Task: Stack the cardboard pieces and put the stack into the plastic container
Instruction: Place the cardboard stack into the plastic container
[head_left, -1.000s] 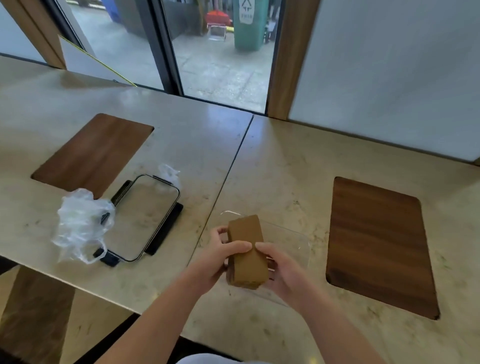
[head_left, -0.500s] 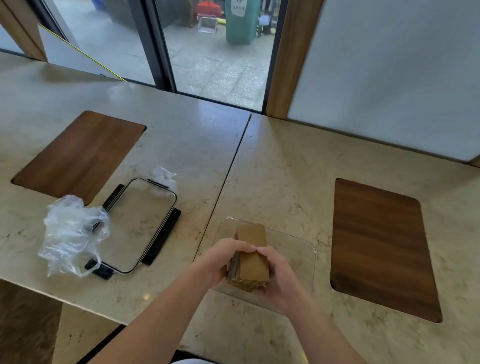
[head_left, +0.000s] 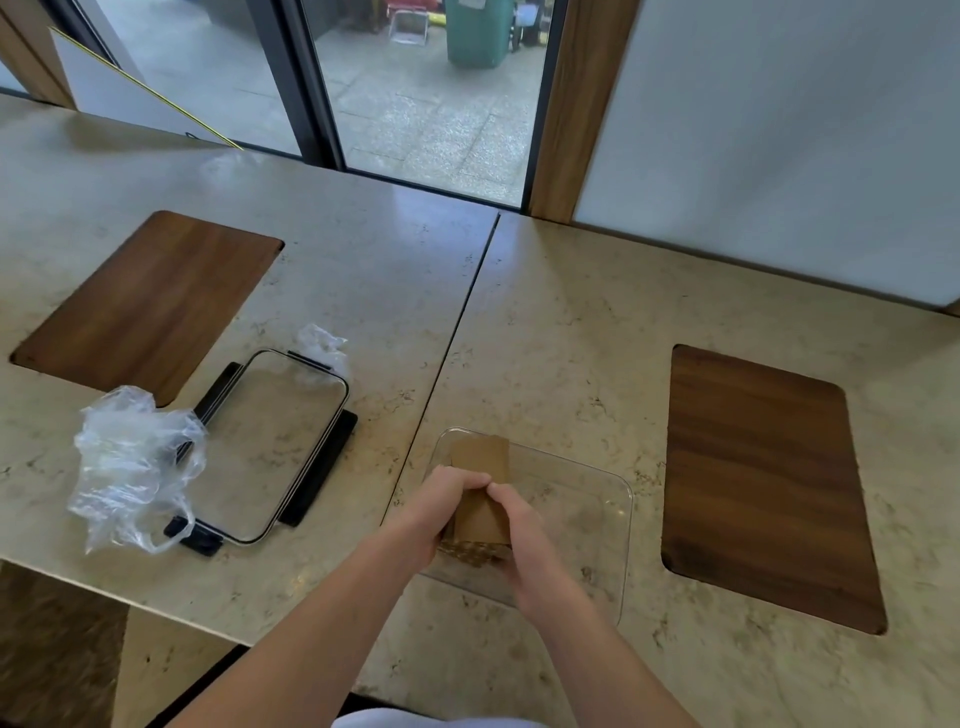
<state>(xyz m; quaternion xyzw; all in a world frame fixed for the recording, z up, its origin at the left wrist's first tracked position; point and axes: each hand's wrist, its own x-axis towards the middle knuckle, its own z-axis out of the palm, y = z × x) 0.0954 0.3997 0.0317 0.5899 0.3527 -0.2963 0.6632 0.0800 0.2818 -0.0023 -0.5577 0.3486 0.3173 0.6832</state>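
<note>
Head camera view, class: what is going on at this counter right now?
A person holds a stack of cardboard pieces between the left hand and the right hand, inside the clear plastic container on the stone counter. Both hands grip the stack, and whether it rests on the bottom cannot be told. To the left lie the container's lid and a crumpled plastic bag, untouched.

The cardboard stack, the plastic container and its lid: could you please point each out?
cardboard stack (head_left: 480, 457): head view, top face.
plastic container (head_left: 626, 519): head view, right wall.
lid (head_left: 270, 447): head view, clear centre panel.
</note>
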